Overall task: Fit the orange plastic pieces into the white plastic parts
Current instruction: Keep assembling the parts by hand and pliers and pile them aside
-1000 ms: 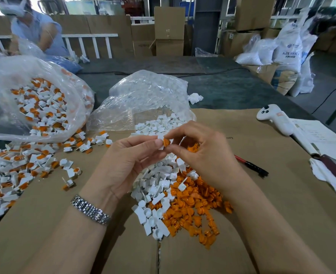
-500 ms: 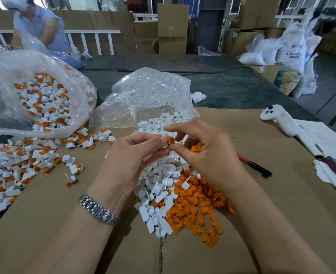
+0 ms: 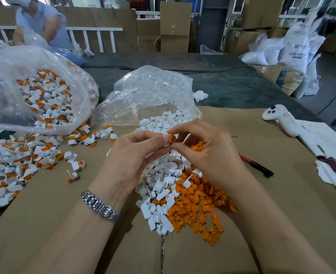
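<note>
Both hands meet above the piles at the middle of the counter (image 3: pixel 242 224). Left hand (image 3: pixel 131 155) pinches a white part (image 3: pixel 166 139) between thumb and fingers; right hand (image 3: pixel 206 153) pinches an orange piece (image 3: pixel 172 138) at its fingertips, pressed against that part. Below them lie a loose white pile (image 3: pixel 163 186) and, touching it on the right, an orange pile (image 3: pixel 198 204). A clear bag (image 3: pixel 149 95) of white parts lies behind. Fitted pieces (image 3: pixel 15 165) spill from another bag (image 3: pixel 24 76) at the left. A red pen (image 3: pixel 256 165) lies to the right.
</note>
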Motion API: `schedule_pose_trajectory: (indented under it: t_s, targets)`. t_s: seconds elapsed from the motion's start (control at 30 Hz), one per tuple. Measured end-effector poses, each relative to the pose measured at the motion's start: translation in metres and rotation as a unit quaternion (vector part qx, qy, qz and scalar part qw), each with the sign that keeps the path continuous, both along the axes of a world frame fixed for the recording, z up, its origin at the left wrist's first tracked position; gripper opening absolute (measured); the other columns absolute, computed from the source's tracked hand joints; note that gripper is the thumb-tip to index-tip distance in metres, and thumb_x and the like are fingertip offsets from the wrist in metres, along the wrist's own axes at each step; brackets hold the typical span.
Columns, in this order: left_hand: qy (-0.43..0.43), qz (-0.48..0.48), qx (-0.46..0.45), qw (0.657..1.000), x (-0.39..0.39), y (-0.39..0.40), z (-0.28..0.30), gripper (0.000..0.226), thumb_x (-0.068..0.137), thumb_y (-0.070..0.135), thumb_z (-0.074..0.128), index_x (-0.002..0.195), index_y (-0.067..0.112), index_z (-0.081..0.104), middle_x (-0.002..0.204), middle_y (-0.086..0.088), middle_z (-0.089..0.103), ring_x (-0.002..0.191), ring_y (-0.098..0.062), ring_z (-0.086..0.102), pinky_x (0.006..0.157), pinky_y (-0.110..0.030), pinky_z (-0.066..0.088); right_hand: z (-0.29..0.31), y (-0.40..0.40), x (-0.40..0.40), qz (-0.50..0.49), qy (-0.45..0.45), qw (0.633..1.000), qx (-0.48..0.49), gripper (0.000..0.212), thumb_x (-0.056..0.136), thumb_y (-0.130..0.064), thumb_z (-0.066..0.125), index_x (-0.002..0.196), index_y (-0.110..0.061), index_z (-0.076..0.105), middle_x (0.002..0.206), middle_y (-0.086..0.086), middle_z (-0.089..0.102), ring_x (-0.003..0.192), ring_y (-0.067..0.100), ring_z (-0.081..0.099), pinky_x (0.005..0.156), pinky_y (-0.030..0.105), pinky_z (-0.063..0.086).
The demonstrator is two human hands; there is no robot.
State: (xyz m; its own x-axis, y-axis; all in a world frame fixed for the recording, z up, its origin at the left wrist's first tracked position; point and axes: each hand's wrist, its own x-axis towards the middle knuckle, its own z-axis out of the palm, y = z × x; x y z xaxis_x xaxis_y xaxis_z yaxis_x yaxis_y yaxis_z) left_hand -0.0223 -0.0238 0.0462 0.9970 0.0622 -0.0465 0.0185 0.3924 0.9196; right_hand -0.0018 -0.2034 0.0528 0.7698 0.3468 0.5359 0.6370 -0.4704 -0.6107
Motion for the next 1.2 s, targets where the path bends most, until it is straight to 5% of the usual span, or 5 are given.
schedule_pose_trajectory:
  t_s: [0.13, 0.33, 0.6, 0.8, 1.2]
  targets:
    - [0.019, 0.015, -0.032, 0.999, 0.001, 0.003, 0.001, 0.011, 0.065, 0.005, 0.083, 0.075, 0.004, 0.081, 0.098, -0.023, 0.077, 0.095, -0.033, 0.077, 0.075, -0.025, 0.062, 0.000, -0.022, 0.013, -0.156, 0.055, 0.984, -0.066, 0.032, 0.090, -0.039, 0.071, 0.120, -0.030, 0.063, 0.102, -0.014, 0.062, 0.089, 0.002, 0.061, 0.074, 0.015, 0.049]
    - [0.017, 0.051, 0.019, 0.998, 0.002, 0.007, 0.000, 0.013, 0.067, 0.015, 0.086, 0.079, 0.011, 0.083, 0.099, -0.014, 0.079, 0.084, -0.021, 0.077, 0.060, -0.019, 0.058, -0.012, -0.055, 0.028, -0.291, 0.271, 0.863, -0.310, 0.045, 0.084, -0.060, 0.069, 0.102, -0.019, 0.061, 0.096, 0.001, 0.062, 0.093, 0.025, 0.060, 0.087, 0.047, 0.052]
    - [0.018, 0.060, -0.028, 0.998, -0.001, 0.007, 0.001, 0.019, 0.064, 0.019, 0.087, 0.082, 0.014, 0.082, 0.090, -0.010, 0.079, 0.078, -0.019, 0.077, 0.052, -0.017, 0.054, 0.003, -0.051, 0.018, -0.269, 0.249, 0.905, -0.214, 0.022, 0.094, -0.039, 0.060, 0.083, -0.019, 0.059, 0.078, 0.006, 0.062, 0.066, 0.018, 0.057, 0.052, 0.032, 0.035]
    - [-0.005, 0.067, -0.056, 0.996, -0.001, 0.004, 0.003, 0.020, 0.071, 0.016, 0.083, 0.089, 0.014, 0.075, 0.092, -0.007, 0.079, 0.080, -0.017, 0.076, 0.053, -0.017, 0.052, 0.035, -0.034, -0.005, -0.045, 0.370, 0.926, 0.048, 0.015, 0.099, -0.017, 0.056, 0.111, -0.017, 0.066, 0.091, 0.006, 0.076, 0.085, 0.022, 0.075, 0.086, 0.046, 0.061]
    - [-0.035, 0.116, 0.001, 0.993, 0.000, -0.001, 0.001, 0.012, 0.089, 0.009, 0.076, 0.081, 0.016, 0.069, 0.080, -0.004, 0.074, 0.065, -0.012, 0.067, 0.051, -0.019, 0.043, 0.037, 0.011, -0.034, 0.036, 0.337, 0.938, -0.073, 0.016, 0.102, -0.029, 0.050, 0.099, -0.018, 0.062, 0.087, 0.003, 0.073, 0.086, 0.039, 0.067, 0.080, 0.051, 0.056]
